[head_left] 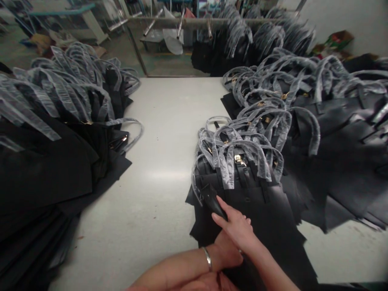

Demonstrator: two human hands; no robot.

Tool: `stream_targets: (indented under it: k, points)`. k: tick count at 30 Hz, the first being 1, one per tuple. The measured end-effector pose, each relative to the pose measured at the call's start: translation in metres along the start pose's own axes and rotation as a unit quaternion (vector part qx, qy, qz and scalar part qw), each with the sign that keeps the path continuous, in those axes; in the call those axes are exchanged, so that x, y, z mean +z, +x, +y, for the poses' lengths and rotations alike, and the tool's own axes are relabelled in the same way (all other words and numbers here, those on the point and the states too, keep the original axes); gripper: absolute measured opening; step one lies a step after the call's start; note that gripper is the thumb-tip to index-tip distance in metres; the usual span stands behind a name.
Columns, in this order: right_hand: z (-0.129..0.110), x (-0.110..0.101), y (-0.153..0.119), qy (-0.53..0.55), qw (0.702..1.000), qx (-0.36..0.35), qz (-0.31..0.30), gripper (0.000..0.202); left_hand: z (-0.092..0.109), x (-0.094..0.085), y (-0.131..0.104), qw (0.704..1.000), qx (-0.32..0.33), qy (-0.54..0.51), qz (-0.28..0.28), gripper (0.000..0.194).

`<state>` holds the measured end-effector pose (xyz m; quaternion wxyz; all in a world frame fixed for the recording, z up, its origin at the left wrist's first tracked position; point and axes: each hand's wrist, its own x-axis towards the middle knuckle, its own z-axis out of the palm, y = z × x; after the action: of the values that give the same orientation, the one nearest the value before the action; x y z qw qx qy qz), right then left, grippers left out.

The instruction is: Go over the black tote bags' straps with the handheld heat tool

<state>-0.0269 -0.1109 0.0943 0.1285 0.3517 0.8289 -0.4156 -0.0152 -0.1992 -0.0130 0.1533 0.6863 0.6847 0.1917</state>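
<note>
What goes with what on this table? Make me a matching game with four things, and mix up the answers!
Things
1. Bracelet
2. Tabletop
3. Plastic wrap
4. Black tool

Where or what colour
A. Around the handles
B. Held in the right hand
C. Around a wrist
D. Whitish, between the black piles on the left and right

Right pairs: 1-C, 2-D, 3-A, 4-B

Low and right of the middle, the right hand (238,226) has bent fingers (223,205), just above the left hand (228,248). The left arm (178,264) and right arm (266,258) reach up from the bottom edge.
</note>
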Motion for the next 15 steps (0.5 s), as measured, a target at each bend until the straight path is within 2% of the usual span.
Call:
stream_targets:
  k: [2, 7, 13, 15]
  points:
    - [0.001, -0.003, -0.002, 0.012, 1.000, -0.010, 0.001, 0.060, 0.000, -0.003, 0.000, 1.000, 0.006, -0.016, -0.005, 0.064]
    - [0.024, -0.003, -0.021, -0.040, 0.999, 0.023, -0.017, 0.062, 0.001, 0.000, -0.001, 0.999, 0.012, 0.024, 0.033, 0.059]
    - [0.002, 0.003, -0.010, -0.072, 0.997, 0.016, -0.018, 0.060, -0.001, 0.008, -0.002, 0.998, 0.021, 0.042, 0.045, 0.060]
    - [0.001, 0.003, -0.011, -0.081, 0.996, 0.019, -0.020, 0.061, -0.001, 0.008, -0.002, 0.998, 0.018, 0.045, 0.043, 0.060]
